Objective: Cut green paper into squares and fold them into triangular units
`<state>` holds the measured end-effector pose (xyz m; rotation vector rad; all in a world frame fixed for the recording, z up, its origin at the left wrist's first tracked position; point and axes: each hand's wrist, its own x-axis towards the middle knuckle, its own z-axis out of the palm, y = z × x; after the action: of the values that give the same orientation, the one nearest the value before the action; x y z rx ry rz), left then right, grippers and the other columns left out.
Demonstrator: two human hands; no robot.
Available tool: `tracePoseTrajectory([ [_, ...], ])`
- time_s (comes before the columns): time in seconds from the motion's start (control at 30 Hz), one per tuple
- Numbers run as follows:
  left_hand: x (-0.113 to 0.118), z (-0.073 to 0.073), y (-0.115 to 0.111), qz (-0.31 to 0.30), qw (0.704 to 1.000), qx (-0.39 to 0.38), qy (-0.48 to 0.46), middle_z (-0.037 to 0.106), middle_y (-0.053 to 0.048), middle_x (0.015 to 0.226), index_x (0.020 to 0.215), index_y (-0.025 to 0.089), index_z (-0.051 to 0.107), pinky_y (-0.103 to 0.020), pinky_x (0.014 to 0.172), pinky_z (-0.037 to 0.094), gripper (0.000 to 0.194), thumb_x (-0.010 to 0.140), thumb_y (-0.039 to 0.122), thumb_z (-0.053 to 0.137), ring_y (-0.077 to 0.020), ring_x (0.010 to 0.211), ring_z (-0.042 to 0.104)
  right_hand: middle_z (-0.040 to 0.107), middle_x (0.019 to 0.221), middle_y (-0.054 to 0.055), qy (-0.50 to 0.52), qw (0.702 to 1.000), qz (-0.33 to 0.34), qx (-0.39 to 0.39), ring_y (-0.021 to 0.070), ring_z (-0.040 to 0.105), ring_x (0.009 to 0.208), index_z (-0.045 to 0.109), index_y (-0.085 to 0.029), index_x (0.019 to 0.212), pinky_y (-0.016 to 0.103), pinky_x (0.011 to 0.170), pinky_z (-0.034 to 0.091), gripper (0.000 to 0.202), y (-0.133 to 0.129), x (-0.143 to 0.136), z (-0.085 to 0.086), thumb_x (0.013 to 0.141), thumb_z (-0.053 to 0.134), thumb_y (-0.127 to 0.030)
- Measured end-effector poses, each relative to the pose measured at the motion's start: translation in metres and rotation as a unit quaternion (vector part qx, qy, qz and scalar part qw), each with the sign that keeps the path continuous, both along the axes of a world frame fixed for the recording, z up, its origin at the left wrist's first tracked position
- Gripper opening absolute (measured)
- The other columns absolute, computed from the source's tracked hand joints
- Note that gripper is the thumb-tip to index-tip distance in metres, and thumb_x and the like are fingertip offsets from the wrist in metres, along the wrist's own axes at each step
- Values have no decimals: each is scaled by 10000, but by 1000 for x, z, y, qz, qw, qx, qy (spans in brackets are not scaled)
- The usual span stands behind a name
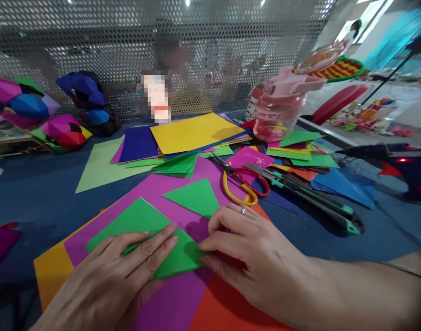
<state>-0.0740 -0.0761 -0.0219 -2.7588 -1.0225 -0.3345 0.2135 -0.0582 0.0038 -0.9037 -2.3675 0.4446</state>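
A folded piece of green paper (128,216) lies on a large purple sheet (176,301) at the front centre. My left hand (128,266) rests on it with the fingers stretched out flat. At the paper's right corner, my right hand (245,248) pinches the edge between thumb and forefinger; a ring is on one finger. Just behind, a smaller green triangle (196,195) lies by itself. Scissors (243,179) with red and yellow handles are beyond my right hand, beside a black and teal cutter (310,197).
Stacked coloured paper (196,133) spans the back, with a pink jar (279,110) behind it. A glue gun (403,165) with a red light lies at right. Faceted paper shapes (29,108) stand back left. Behind a perforated metal screen (110,46) a person is partly visible.
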Motion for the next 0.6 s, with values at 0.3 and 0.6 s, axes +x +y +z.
tracePoseTrajectory([
  [0.3,-9,-1,1,-41,998,37,43,523,-11,1566,1607,202,362,-350,960,482,706,995,533,479,-260,1242,580,706,974,-44,-89,971,8,222,138,596,912,730,-227,1144,326,871,436,306,-14,16,-13,1085,431,-196],
  [0.6,-16,-7,0,-41,994,49,93,457,62,1609,1564,449,392,-400,1186,339,505,1065,390,443,-218,1367,528,724,880,-44,-105,962,-7,250,101,622,891,756,-243,1088,281,832,474,398,-19,17,-16,1107,366,-164],
])
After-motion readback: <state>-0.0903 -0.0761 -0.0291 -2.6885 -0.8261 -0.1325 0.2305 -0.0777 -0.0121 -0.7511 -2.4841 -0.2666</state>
